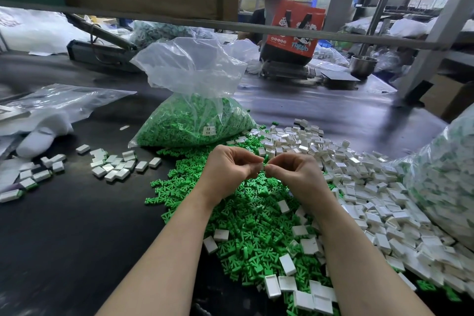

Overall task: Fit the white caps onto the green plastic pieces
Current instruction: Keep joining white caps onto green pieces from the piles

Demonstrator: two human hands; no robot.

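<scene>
Above the green plastic pieces heaped on the tabletop, the left hand and right hand are pinching one white cap between touching fingertips.

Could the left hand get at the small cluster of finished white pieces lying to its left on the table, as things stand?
Probably yes, once free: the left hand is pinching a white cap with the right hand, but only bare dark table lies between it and the cluster.

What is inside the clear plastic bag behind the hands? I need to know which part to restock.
The clear plastic bag holds loose green plastic pieces, filling its lower half. Its bottom layers are covered, so whether anything else lies there cannot be seen.
</scene>
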